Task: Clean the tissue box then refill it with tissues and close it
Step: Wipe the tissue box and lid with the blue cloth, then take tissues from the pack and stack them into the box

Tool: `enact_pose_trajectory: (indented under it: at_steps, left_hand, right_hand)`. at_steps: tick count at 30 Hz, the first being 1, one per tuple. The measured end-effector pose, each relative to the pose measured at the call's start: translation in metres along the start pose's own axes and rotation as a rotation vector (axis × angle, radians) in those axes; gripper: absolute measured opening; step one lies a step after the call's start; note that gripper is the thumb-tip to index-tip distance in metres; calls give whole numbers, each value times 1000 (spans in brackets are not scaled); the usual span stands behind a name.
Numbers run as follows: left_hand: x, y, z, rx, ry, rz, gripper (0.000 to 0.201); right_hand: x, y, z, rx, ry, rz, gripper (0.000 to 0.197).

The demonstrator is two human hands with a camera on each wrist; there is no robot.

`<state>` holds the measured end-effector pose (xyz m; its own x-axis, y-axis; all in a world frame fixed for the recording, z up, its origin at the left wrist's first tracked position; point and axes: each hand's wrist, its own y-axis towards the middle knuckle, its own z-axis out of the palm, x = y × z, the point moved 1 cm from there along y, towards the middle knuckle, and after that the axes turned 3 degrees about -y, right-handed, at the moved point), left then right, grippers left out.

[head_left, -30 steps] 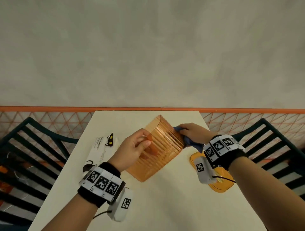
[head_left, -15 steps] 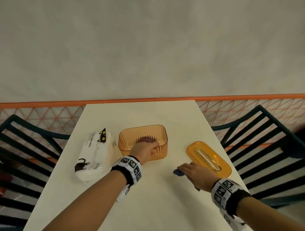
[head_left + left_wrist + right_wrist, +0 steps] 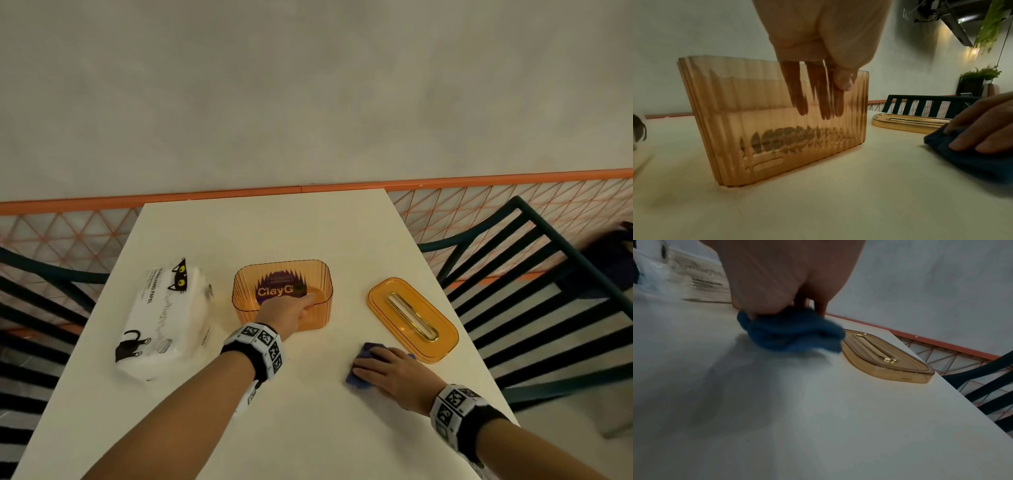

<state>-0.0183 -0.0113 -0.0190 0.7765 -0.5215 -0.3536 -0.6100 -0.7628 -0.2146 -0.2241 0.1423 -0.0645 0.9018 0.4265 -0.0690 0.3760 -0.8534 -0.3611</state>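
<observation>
The orange see-through tissue box stands upright and open-topped mid-table, with only a label showing on its bottom. My left hand pinches its near wall, fingers inside and thumb outside. Its orange lid, with a gold-edged slot, lies flat to the right. My right hand holds a bunched blue cloth down on the table just in front of the lid. A white tissue pack with cat prints lies left of the box.
The white table butts against a grey wall with an orange rail. Dark slatted chairs stand on the left and on the right. The lid's right edge lies close to the table's right edge.
A second ago the box was lifted and tilted while the cloth rubbed it. The box now stands on the table, and the right hand has brought the cloth down beside the lid.
</observation>
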Motion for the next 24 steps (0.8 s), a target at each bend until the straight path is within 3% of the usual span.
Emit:
enact_pose_trajectory:
  at_steps: [1, 2, 4, 6, 11, 13, 16, 19, 24]
  left_hand:
    - [-1, 0, 2, 2, -6, -6, 47]
    - [-1, 1, 4, 5, -5, -6, 44]
    - [-2, 1, 7, -2, 13, 5, 40]
    - [-2, 2, 8, -21, 27, 15, 37]
    - [-2, 3, 10, -13, 40, 9, 35]
    - [-3, 4, 9, -18, 35, 4, 33]
    - [-3, 2, 10, -29, 7, -1, 31]
    - [-5, -1, 4, -86, -66, 12, 33]
    - [3, -21, -33, -389, -270, -5, 31]
  right_hand:
    - [-1, -1, 1, 33, 8, 20, 39]
    - [-2, -3, 1, 134, -18, 32, 46]
    - [-4, -7, 8, 186, -84, 26, 66]
    - [-2, -10, 12, 257, 18, 164, 59]
    - [1, -2, 37, 204, 191, 318, 55]
    - [2, -2, 24, 256, 175, 303, 56]
    - [0, -3, 4, 286, 184, 97, 61]
    - [-4, 3, -20, 181, 267, 93, 51]
    - [-5, 18, -91, -162, 452, 136, 37]
